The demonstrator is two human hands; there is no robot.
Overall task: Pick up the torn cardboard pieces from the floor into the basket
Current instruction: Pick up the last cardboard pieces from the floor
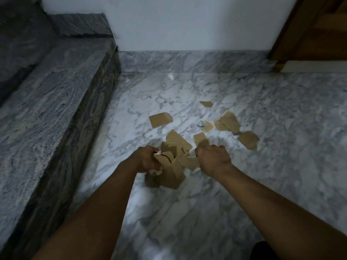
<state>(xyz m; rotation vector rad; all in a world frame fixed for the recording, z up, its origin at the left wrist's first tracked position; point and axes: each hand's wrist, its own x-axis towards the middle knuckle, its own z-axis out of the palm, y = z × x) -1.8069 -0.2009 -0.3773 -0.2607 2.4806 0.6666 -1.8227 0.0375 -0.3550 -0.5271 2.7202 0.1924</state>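
Grey granite forms the step (47, 102) along the left, and beside it the white marble floor (187, 212) carries the scattered work. The left hand (148, 160) has its fingers curled tight round a wad of cardboard pieces (169, 171), which bulges out below the fist and looks close to as much as one grip can take. Just right of it, the right hand (214, 159) is seen from the back with fingers folded under, and it appears to pinch a flat piece (189, 163) by its edge. Farther right and beyond the hands, loose pieces lie flat on the marble: a squarish piece (160, 119), a small scrap (206, 104), an overlapping cluster (226, 121) and a rounded piece (248, 139). No basket shows in the frame, so the wad probably wants emptying before more is added. To do this well, I would tuck the flat piece into the wad, squeeze so nothing slips out, then lift thin pieces off the smooth floor by an edge. At the far right stands a wooden door (309, 34).
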